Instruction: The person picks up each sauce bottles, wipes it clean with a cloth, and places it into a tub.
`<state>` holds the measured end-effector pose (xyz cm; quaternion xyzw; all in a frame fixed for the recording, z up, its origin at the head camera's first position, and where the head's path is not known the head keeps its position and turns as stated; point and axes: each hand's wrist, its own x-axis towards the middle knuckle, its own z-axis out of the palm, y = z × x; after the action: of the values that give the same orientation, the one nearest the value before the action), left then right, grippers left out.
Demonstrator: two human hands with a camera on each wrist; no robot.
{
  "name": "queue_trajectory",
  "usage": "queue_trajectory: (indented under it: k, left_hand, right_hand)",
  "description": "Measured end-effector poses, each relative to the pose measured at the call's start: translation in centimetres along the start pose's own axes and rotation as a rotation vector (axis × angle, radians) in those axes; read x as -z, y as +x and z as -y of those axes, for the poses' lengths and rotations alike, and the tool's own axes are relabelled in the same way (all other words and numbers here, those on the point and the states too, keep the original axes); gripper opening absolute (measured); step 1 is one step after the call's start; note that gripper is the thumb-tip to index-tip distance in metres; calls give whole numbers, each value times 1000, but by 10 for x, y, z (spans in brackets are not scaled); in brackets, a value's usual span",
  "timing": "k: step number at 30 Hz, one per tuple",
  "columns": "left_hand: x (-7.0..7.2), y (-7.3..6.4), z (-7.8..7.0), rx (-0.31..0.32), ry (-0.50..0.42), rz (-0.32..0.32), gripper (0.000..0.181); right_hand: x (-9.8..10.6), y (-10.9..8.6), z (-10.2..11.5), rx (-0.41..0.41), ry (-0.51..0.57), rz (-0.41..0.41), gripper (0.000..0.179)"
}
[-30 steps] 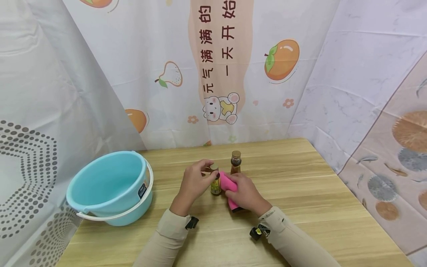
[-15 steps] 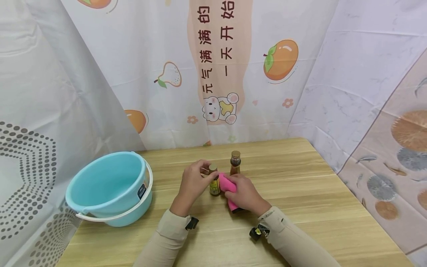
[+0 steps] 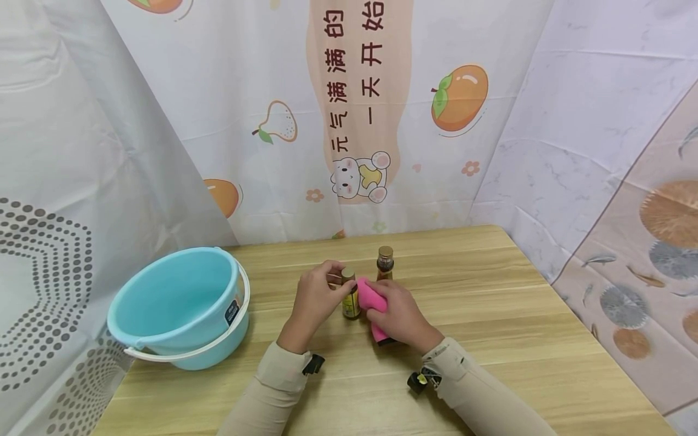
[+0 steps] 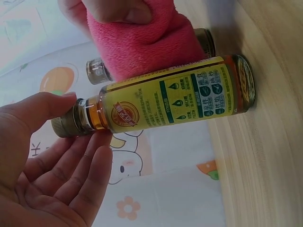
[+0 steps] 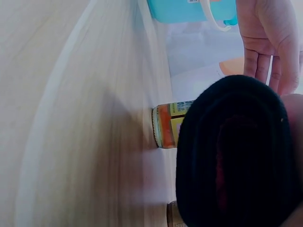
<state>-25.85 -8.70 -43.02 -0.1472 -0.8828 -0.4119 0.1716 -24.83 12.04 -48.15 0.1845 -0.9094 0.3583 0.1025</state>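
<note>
Pink cloth (image 4: 142, 45) gripped by the right hand (image 3: 402, 313) touches the yellow-labelled bottle (image 4: 177, 97) below the cap (image 4: 65, 125) the left hand (image 3: 318, 298) pinches.

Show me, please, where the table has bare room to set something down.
Bare table stretches from the right hand to the right edge; a smaller patch separates bucket and left hand. Around the hands it is crowded: yellow-labelled bottle, second bottle, pink fuzzy item.

Mid-frame in the head view, the right hand (image 3: 402, 312) and pink cloth (image 3: 372, 298) hide the lower part of the rear bottle (image 3: 385, 266). In the right wrist view, a black cuff (image 5: 198, 161) covers most of the yellow-labelled bottle (image 5: 167, 125); the top edge crops the blue bucket (image 5: 177, 10).
</note>
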Motion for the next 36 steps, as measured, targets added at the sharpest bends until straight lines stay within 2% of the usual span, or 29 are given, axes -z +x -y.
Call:
queue_trajectory:
  k: [13, 23, 36]
  left_hand:
    - [1, -1, -3, 1, -19, 20, 31]
    - [2, -2, -4, 18, -24, 29, 31]
    - [0, -1, -3, 6, -40, 36, 31]
  right_hand:
    - [3, 0, 4, 17, 27, -52, 65]
    - [3, 0, 3, -10, 12, -2, 66]
    - [-4, 0, -5, -31, -10, 53, 63]
